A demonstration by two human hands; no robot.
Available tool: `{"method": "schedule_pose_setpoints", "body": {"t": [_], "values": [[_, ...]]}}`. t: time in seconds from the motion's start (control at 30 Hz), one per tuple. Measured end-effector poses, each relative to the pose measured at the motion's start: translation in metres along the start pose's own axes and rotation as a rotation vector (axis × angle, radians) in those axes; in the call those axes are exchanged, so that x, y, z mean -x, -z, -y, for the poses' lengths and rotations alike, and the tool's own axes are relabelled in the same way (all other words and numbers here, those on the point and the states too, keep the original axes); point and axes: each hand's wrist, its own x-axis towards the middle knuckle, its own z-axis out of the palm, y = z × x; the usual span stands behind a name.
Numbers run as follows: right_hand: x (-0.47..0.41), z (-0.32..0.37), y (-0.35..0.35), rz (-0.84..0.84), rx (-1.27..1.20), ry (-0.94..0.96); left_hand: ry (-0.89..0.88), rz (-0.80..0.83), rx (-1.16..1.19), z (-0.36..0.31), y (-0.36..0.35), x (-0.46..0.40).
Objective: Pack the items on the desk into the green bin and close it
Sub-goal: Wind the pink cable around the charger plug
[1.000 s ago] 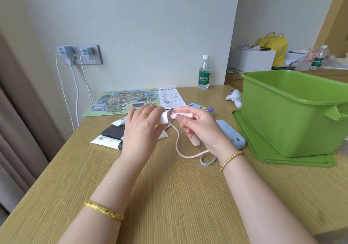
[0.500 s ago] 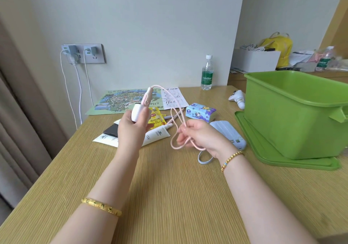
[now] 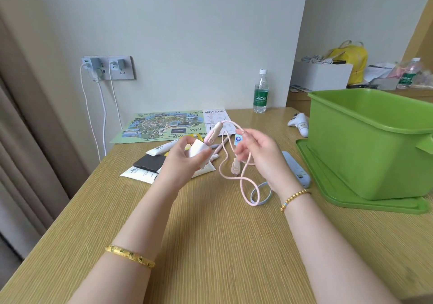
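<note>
Above the middle of the tabletop (image 3: 210, 233), the two hands hold a pink charging cable (image 3: 243, 174) and its white plug block (image 3: 196, 151) in the air. The left hand (image 3: 185, 163) grips the white plug block with curled fingers and thumb; one pink connector (image 3: 212, 133) stands out of it, its long axis tilted up and to the right. From there the cable arches over to the right hand (image 3: 260, 156), which pinches the strands between thumb and fingers. Below that hand the cable hangs in a long loop whose lower end reaches almost to the tabletop, and a second pink connector (image 3: 235, 168) dangles beside the palm, pointing downward. To the right, the green bin (image 3: 365, 144) stands open on its green lid (image 3: 328, 186), which lies flat on the tabletop. Between the bin and the right hand lies a pale blue power bank (image 3: 297, 170), long axis running away from the person, with a blue strap loop (image 3: 262, 193) near its closer end.
</note>
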Motion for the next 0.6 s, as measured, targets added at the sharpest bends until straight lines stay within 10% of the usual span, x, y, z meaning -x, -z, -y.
{"method": "schedule_pose_setpoints", "body": {"t": [0.17, 0.6], "values": [[0.003, -0.002, -0.009, 0.201, -0.215, -0.010, -0.017, -0.042, -0.028, 0.000, -0.008, 0.000], [0.010, -0.017, -0.028, 0.255, 0.808, 0.360, 0.304, 0.177, 0.220, -0.005, -0.012, 0.007]]}}
